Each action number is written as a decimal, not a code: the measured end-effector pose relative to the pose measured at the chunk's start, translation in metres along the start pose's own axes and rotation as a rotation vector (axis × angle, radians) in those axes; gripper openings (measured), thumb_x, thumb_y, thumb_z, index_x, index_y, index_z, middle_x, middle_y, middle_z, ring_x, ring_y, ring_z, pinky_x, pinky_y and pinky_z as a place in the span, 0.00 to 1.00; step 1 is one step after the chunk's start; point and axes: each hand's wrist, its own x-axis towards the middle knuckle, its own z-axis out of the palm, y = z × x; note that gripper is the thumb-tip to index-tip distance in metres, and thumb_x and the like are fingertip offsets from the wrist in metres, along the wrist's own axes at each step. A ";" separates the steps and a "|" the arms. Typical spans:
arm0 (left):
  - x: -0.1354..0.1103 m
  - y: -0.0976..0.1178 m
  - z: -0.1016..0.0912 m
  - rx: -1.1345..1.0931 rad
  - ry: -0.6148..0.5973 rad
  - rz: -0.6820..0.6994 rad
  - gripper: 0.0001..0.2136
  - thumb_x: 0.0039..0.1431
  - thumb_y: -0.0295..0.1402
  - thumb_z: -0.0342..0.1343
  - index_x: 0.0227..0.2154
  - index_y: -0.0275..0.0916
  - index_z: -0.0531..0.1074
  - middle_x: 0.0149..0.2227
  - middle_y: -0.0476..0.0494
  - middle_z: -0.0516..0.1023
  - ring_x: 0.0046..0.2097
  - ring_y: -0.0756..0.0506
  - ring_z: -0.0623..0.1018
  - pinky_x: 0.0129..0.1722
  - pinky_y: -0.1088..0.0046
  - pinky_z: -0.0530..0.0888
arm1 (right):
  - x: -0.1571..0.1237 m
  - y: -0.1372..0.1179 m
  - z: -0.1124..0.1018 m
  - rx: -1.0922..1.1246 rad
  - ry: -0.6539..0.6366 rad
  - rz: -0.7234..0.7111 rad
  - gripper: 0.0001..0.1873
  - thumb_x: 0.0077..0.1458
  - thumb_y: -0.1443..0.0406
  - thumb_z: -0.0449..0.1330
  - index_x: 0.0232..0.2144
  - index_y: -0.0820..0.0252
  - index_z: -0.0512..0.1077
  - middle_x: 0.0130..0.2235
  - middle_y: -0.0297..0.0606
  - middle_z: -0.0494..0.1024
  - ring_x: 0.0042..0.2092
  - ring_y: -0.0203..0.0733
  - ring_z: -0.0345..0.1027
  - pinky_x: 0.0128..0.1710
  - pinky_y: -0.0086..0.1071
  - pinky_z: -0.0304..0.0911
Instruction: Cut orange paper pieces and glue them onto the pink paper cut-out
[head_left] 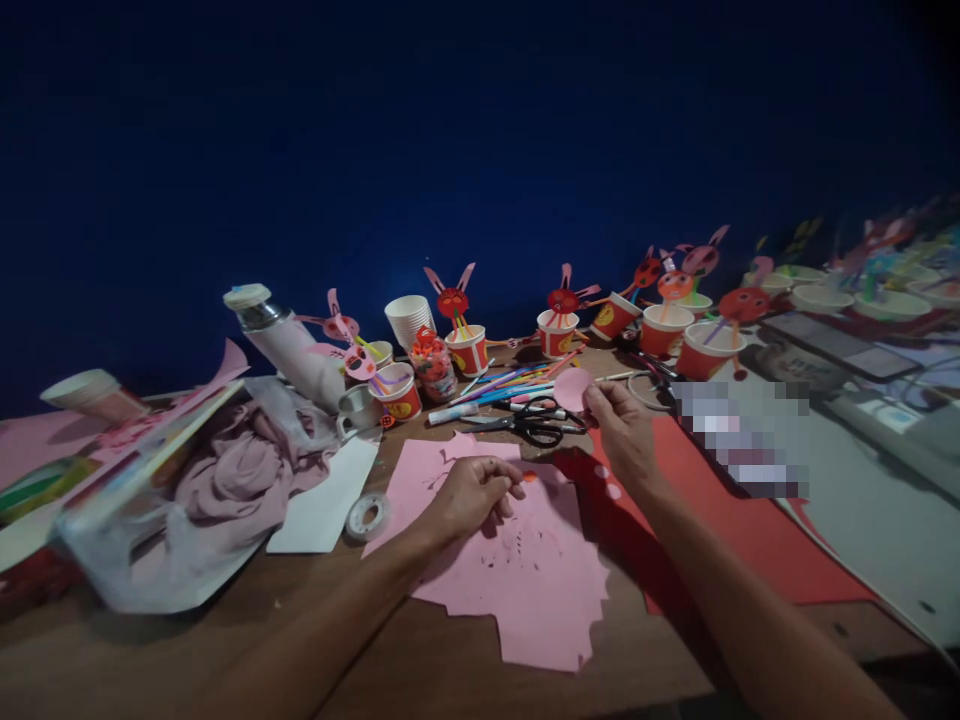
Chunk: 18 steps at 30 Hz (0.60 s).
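Observation:
My right hand [626, 435] pinches a round pink paper disc [572, 390] by its right edge and holds it up above the table. My left hand [476, 497] is over a pink paper sheet [536, 620] with jagged cut edges and small dark marks. Its fingers are curled together, and whatever they might hold is hidden. A small orange piece [530, 477] lies on the sheet just past the left fingertips. Black-handled scissors [541, 425] lie behind the sheet, near the disc. Two small pale pink dots [613, 491] rest below my right hand.
Rabbit-faced paper cups [469, 355] line the back, with pens [517, 378] before them. Red paper [720, 540] and a phone-like blurred thing [739, 440] lie right. At left are a tape roll [367, 517], a plastic bag with cloth [232, 470] and a leaning flask [289, 345].

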 end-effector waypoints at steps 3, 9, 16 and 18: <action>0.011 -0.003 0.011 0.104 -0.009 0.010 0.07 0.46 0.25 0.48 0.27 0.33 0.71 0.18 0.52 0.66 0.15 0.56 0.64 0.12 0.82 0.62 | 0.001 0.000 -0.001 0.012 -0.002 -0.017 0.11 0.51 0.57 0.53 0.22 0.57 0.63 0.21 0.28 0.63 0.23 0.33 0.56 0.24 0.28 0.55; 0.013 0.000 0.025 0.260 -0.059 0.027 0.11 0.47 0.25 0.46 0.33 0.34 0.71 0.19 0.54 0.64 0.14 0.55 0.63 0.11 0.79 0.63 | 0.002 0.001 -0.003 0.021 -0.017 -0.021 0.11 0.51 0.58 0.53 0.23 0.58 0.63 0.20 0.28 0.63 0.23 0.33 0.56 0.24 0.27 0.55; 0.014 0.014 0.007 0.467 0.030 0.106 0.13 0.50 0.31 0.44 0.35 0.34 0.71 0.25 0.48 0.70 0.16 0.53 0.66 0.14 0.77 0.65 | -0.002 0.002 0.001 0.011 -0.091 -0.023 0.11 0.51 0.59 0.53 0.22 0.58 0.63 0.21 0.28 0.62 0.24 0.33 0.57 0.25 0.27 0.55; 0.014 0.017 0.000 0.552 0.056 0.174 0.11 0.50 0.30 0.46 0.32 0.35 0.72 0.25 0.47 0.72 0.19 0.51 0.69 0.19 0.76 0.67 | -0.004 0.002 0.003 0.006 -0.115 -0.023 0.11 0.51 0.59 0.53 0.22 0.58 0.62 0.21 0.28 0.62 0.24 0.33 0.57 0.25 0.27 0.55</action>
